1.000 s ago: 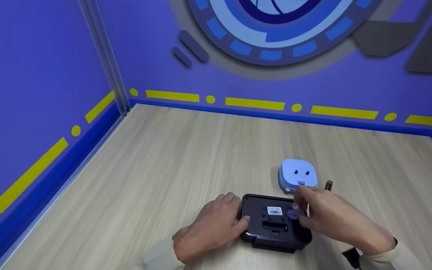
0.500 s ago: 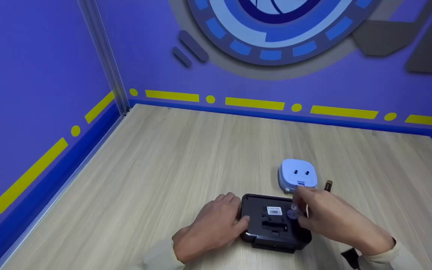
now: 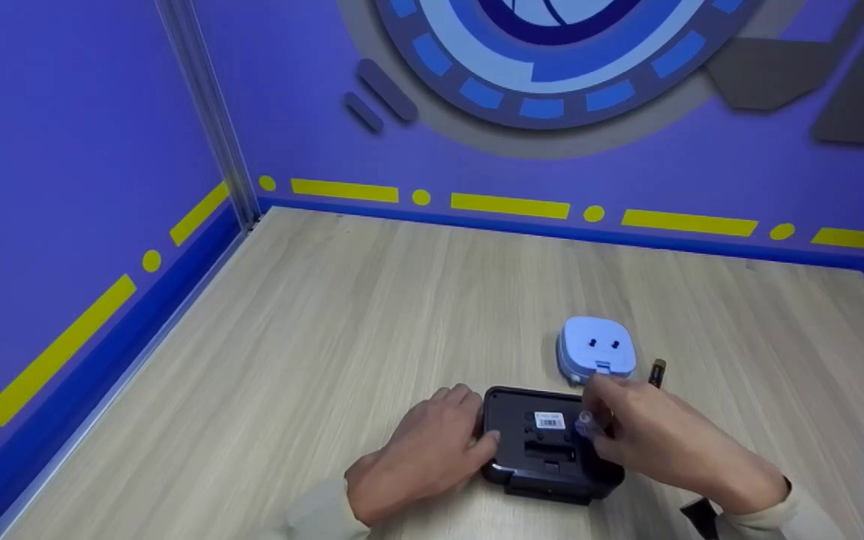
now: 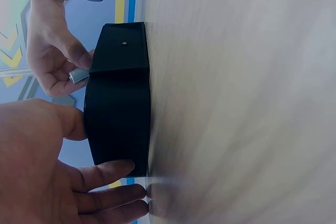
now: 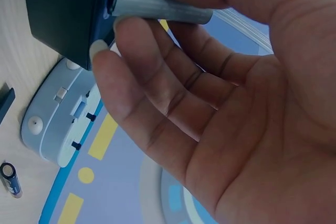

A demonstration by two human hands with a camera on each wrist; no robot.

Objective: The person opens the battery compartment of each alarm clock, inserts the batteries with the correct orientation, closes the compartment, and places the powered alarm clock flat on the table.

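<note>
A black box (image 3: 511, 420) with a barcode label and a long slot in its upper face lies on the table. My left hand (image 3: 432, 450) grips its left edge; the left wrist view shows the thumb on the upper face and the index finger against the side. Above the box's right part, my right hand (image 3: 672, 435) pinches a short grey cylinder (image 5: 157, 4) between thumb and fingers. One end of this cylinder looks translucent in the head view and stands at the upper face. Whether it touches the box I cannot tell.
Behind the box stands a light blue rounded case (image 3: 589, 346) with two small black pegs on top. A battery (image 3: 657, 373) lies to its right, partly hidden by my right hand. Patterned blue-purple panels (image 3: 312, 135) border the wooden table (image 3: 327, 300).
The grey cylinder's visible end has shifted slightly left, with the right fingertips following. My left hand and the black box stay in place.
</note>
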